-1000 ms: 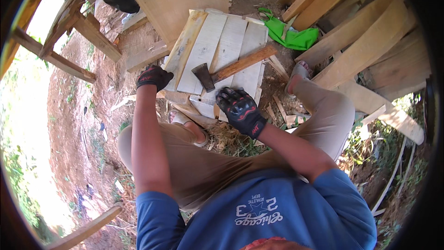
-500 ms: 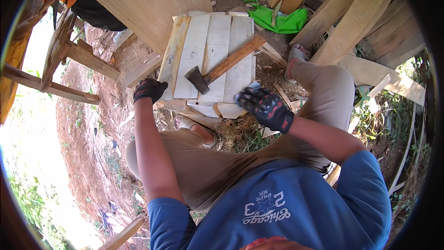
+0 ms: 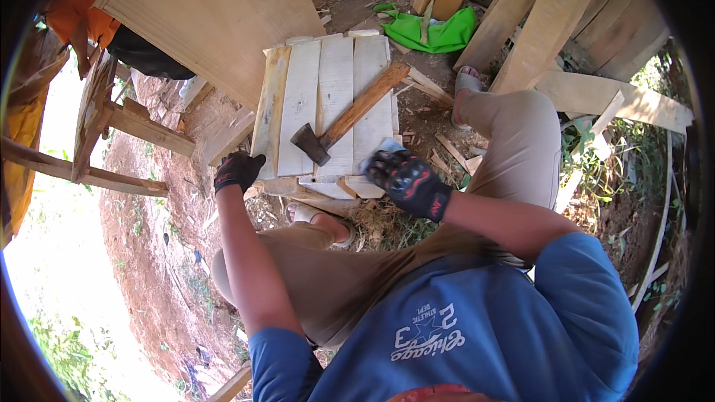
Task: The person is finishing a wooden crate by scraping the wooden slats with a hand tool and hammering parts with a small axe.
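A panel of pale wooden boards point(image 3: 298, 104) lies side by side in front of me. Across it rests an axe point(image 3: 365, 108), its dark head toward the near left and its wooden handle pointing far right. My left hand point(image 3: 238, 172), in a black glove, is closed at the panel's near left corner, thumb toward the boards; its other fingers are partly hidden. At the near right corner my gloved right hand point(image 3: 410, 182) presses a pale blue-white piece point(image 3: 389, 146) against the wood. That piece looks like a folded sheet or cloth, mostly covered by the fingers.
Behind the panel leans a large wooden board point(image 3: 208, 22). A green bag point(image 3: 436, 32) lies on the ground beyond, near long planks point(image 3: 547, 22) on the right. A rough wooden frame point(image 3: 149, 130) stands at left. Wood scraps lie around my feet.
The view has shifted, moving the panel and axe down and left in the picture. Against the panel, my right hand with the pale piece has slid slightly; my left hand stays at its corner.
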`<state>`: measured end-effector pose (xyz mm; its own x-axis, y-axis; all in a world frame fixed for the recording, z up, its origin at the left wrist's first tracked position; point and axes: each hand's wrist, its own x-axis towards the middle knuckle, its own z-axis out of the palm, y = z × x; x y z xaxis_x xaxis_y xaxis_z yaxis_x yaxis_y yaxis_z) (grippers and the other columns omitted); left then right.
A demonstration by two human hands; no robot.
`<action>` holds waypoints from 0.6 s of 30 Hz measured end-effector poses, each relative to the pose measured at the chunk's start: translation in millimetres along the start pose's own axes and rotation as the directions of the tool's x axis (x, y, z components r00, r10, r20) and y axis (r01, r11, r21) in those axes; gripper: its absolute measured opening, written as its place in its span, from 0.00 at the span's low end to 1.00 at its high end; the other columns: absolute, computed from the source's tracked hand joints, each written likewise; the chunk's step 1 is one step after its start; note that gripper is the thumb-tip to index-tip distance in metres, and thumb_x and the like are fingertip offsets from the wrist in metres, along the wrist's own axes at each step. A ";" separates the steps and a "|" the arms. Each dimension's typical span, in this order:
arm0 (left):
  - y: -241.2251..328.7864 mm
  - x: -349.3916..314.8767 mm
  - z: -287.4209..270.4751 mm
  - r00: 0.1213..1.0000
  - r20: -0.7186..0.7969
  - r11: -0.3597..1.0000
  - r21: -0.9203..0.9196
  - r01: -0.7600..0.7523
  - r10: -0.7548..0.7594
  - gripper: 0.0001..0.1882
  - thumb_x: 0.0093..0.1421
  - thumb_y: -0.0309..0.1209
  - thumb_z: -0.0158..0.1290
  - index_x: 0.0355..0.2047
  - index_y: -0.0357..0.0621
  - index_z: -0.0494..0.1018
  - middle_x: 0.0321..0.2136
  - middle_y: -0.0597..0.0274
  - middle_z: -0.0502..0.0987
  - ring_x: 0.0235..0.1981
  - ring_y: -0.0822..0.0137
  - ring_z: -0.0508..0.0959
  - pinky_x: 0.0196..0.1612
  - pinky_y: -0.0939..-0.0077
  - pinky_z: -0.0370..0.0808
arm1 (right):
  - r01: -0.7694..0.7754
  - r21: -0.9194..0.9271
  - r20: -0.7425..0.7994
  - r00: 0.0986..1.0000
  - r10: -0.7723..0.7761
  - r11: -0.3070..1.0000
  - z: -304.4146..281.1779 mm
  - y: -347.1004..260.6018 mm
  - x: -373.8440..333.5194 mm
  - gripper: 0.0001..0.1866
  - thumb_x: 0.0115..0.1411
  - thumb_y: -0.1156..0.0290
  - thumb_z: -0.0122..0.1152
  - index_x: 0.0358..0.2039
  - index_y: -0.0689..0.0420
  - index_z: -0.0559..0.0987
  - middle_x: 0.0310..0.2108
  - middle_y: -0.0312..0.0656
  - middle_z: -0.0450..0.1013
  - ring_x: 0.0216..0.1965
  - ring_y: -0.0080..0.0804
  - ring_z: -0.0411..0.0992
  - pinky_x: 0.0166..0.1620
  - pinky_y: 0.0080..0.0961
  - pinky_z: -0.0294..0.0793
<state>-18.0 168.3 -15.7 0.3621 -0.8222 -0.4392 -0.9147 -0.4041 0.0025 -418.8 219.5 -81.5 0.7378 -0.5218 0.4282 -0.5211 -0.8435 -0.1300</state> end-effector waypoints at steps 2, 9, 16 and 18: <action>-6.5 3.0 4.1 1.000 -0.004 1.000 -0.022 -0.015 0.015 0.34 0.61 0.60 0.56 0.52 0.45 0.84 0.55 0.42 0.81 0.58 0.45 0.81 0.63 0.52 0.75 | -0.018 -0.022 0.063 0.998 0.019 1.000 -20.4 9.1 -16.7 0.20 0.64 0.70 0.55 0.55 0.55 0.83 0.49 0.46 0.81 0.54 0.44 0.79 0.61 0.44 0.74; -8.0 7.9 6.3 0.999 -0.031 1.000 -0.008 -0.026 0.026 0.33 0.60 0.60 0.57 0.49 0.44 0.85 0.50 0.43 0.84 0.54 0.45 0.83 0.59 0.54 0.78 | -0.105 0.019 0.087 0.991 0.103 0.994 -22.1 3.8 -5.5 0.21 0.63 0.70 0.55 0.57 0.57 0.81 0.53 0.48 0.81 0.57 0.44 0.79 0.62 0.44 0.74; 7.6 -0.1 -5.0 1.000 0.027 0.998 -0.065 -0.007 0.009 0.36 0.63 0.60 0.55 0.52 0.38 0.83 0.53 0.41 0.83 0.57 0.45 0.81 0.62 0.54 0.74 | -0.061 -0.011 0.062 0.996 0.062 0.998 23.7 -29.9 48.0 0.20 0.64 0.68 0.54 0.54 0.62 0.80 0.54 0.50 0.80 0.59 0.45 0.77 0.64 0.47 0.71; 4.7 -1.1 -7.8 0.999 0.034 0.998 -0.066 -0.004 0.006 0.35 0.63 0.60 0.55 0.52 0.38 0.83 0.53 0.42 0.82 0.57 0.45 0.81 0.63 0.54 0.74 | -0.081 0.112 0.055 0.996 0.076 0.990 13.4 -26.7 44.9 0.21 0.64 0.68 0.54 0.56 0.61 0.79 0.55 0.49 0.79 0.60 0.45 0.76 0.65 0.46 0.70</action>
<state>-21.4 164.2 -8.2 0.3499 -0.8107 -0.4694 -0.9023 -0.4264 0.0638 -366.0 216.9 -70.7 0.7189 -0.5903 0.3671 -0.5283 -0.8072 -0.2633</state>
